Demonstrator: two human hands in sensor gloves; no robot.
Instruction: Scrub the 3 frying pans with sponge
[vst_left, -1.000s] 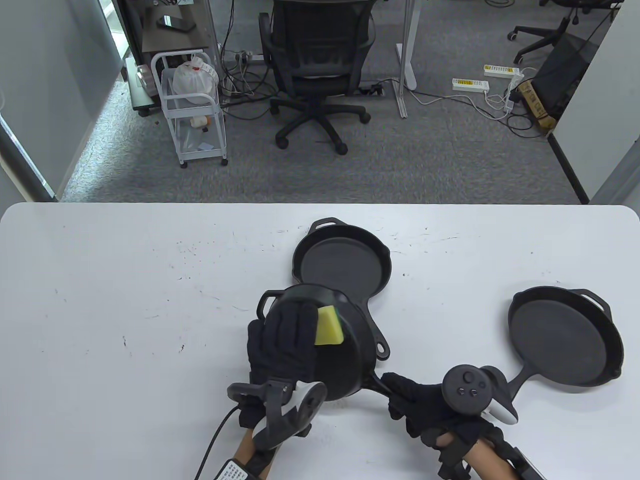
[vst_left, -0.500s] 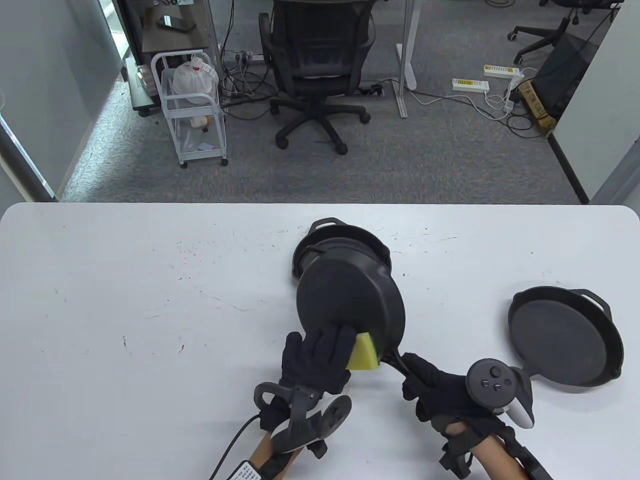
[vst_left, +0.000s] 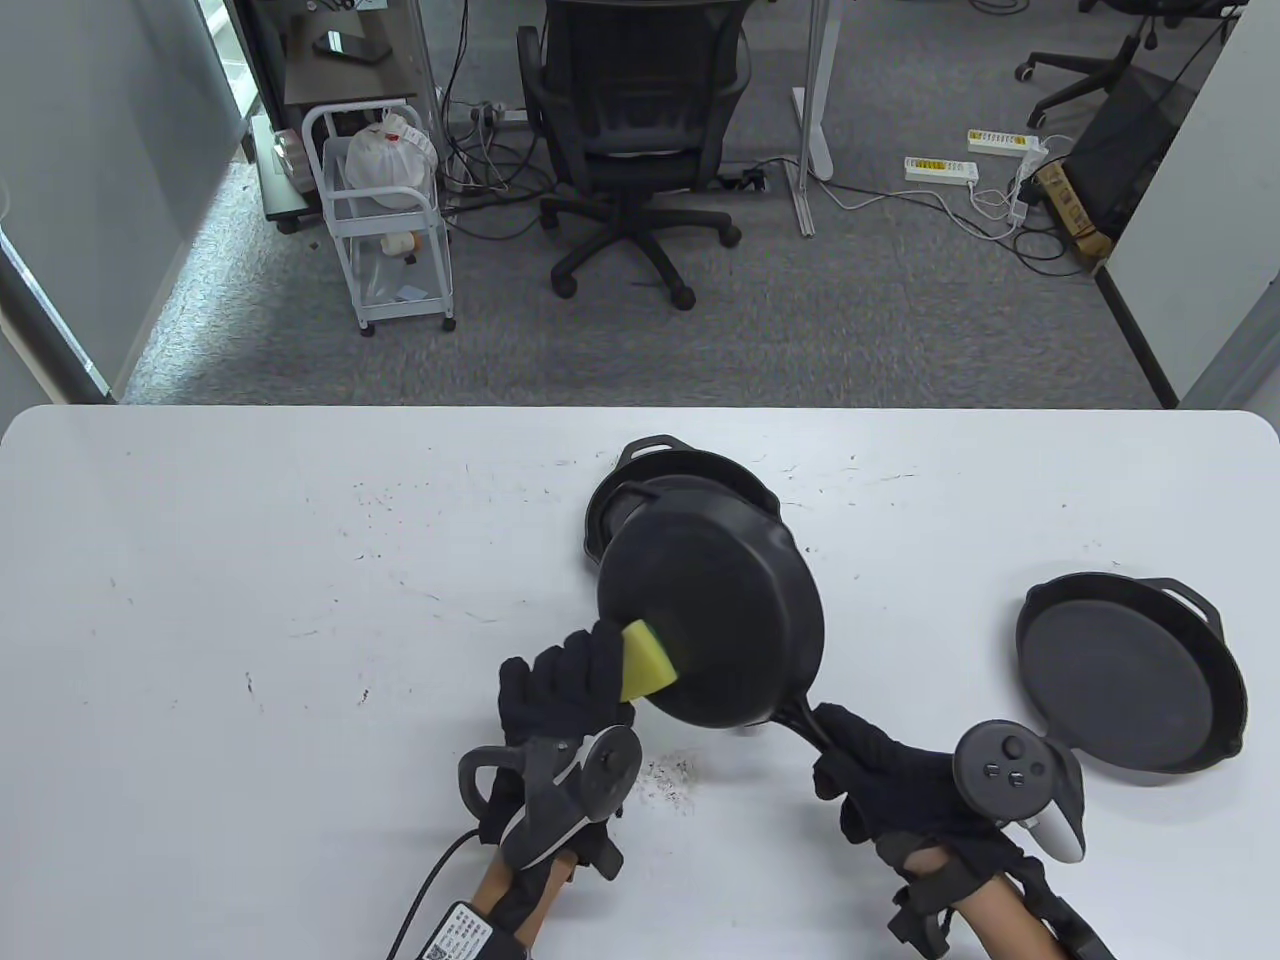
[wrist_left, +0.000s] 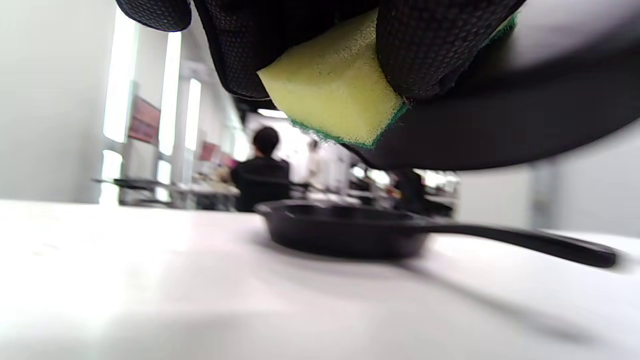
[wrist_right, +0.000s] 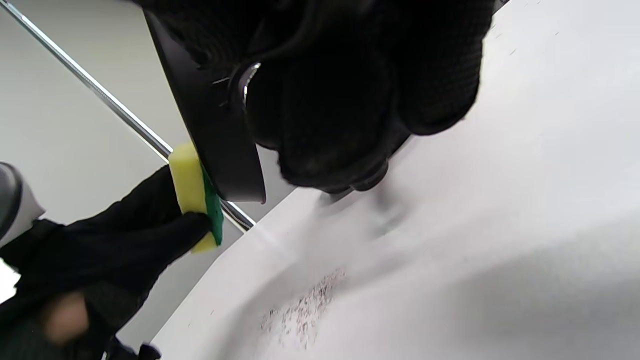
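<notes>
My right hand (vst_left: 880, 775) grips the handle of a black frying pan (vst_left: 715, 610) and holds it tilted in the air, underside up. My left hand (vst_left: 560, 690) pinches a yellow sponge with a green scrub face (vst_left: 645, 673) against that pan's lower left rim; the sponge (wrist_left: 332, 97) and the hand (wrist_right: 115, 250) also show in the wrist views. A second pan (vst_left: 690, 470) lies on the table behind, mostly hidden by the lifted one. The third pan (vst_left: 1130, 680) sits at the right, open side up.
Dark crumbs (vst_left: 665, 775) speckle the white table (vst_left: 250, 600) just below the lifted pan. Beyond the table's far edge stand an office chair (vst_left: 635, 110) and a wire trolley (vst_left: 385, 210). A person in dark clothes (wrist_left: 260, 175) sits far off.
The lifted pan has swung from the left over the far pan, underside now up. My left hand slid the sponge down to the pan's lower left rim. My right hand shifted right.
</notes>
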